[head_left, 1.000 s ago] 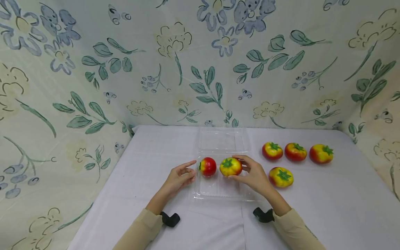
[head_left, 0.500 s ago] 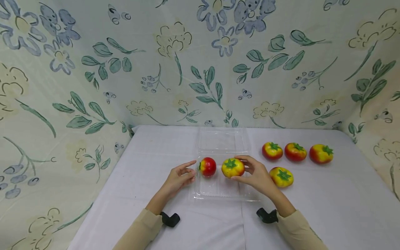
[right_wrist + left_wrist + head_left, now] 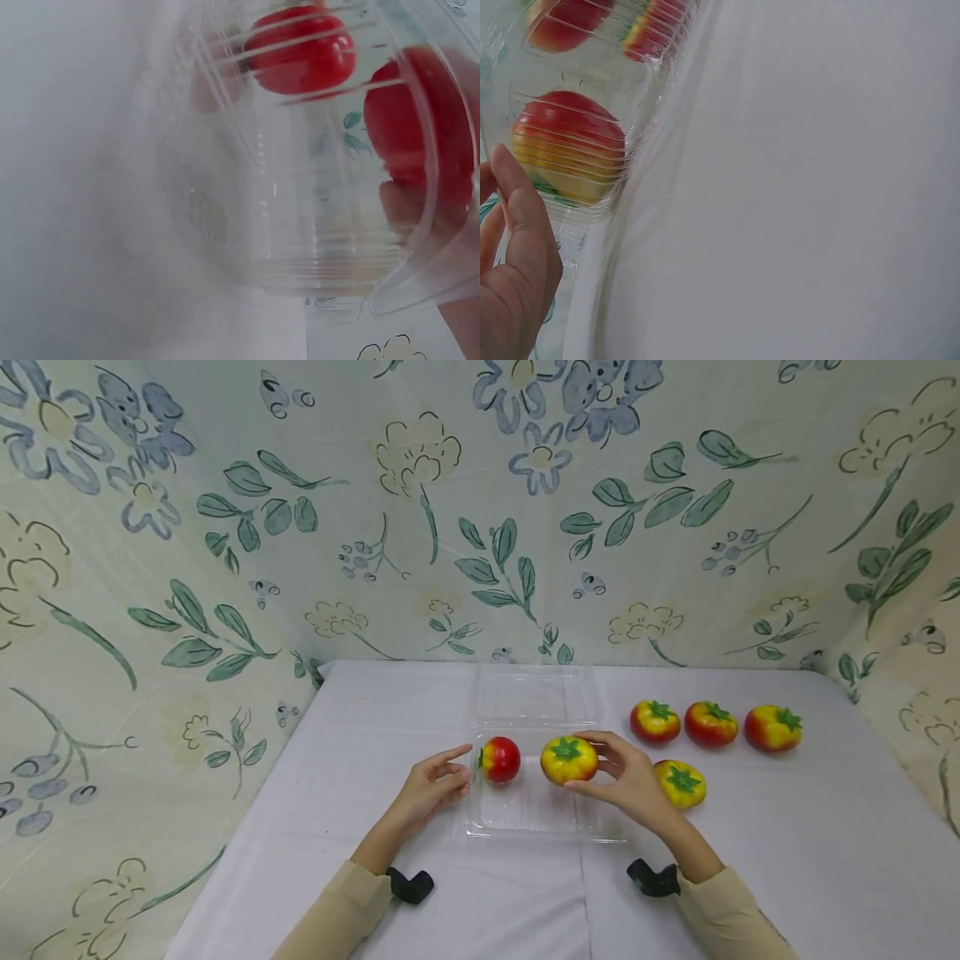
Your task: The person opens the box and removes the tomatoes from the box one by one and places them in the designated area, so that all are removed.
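A clear plastic clamshell box lies on the white cloth, its lid laid back. One red tomato, turned with its green top leftward, sits in the left half of the box. My right hand holds a yellow-and-red tomato between thumb and fingers, over the right half; its green leafy top faces up. In the right wrist view this tomato shows red through the clear plastic. My left hand stays at the box's left rim, fingertips right at the edge and index finger extended.
Behind and right of the right hand, one tomato lies near the box. A row of three tomatoes stands farther back, with the middle tomato between two others. A flowered cloth hangs behind the table.
My right hand has shifted rightward with the tomato, away from the red tomato in the box. The left hand keeps its place at the rim.
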The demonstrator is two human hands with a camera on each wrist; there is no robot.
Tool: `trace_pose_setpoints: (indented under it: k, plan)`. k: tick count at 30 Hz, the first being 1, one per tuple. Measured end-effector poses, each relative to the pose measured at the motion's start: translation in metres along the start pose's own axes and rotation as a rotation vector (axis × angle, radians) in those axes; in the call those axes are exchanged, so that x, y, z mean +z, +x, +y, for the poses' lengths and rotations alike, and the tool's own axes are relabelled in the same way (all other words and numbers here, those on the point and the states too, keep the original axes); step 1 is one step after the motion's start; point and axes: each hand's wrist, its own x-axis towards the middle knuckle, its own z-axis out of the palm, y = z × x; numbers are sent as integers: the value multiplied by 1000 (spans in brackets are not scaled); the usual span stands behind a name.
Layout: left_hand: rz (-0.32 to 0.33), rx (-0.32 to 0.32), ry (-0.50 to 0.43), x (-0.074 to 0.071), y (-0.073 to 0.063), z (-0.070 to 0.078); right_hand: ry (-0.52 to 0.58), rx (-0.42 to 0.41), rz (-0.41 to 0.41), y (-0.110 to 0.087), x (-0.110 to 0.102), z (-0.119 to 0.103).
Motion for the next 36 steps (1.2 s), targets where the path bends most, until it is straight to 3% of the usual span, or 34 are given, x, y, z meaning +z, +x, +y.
trace_pose_setpoints:
  k: [4,15,36]
  plan:
    - [-4,6,2,0,0,0,-21,31,13,-2,-4,1]
    - [-5,4,14,0,0,1,13,20,24,-10,-19,9]
    - [13,-9,21,0,-1,0,-138,38,140,-24,-51,14]
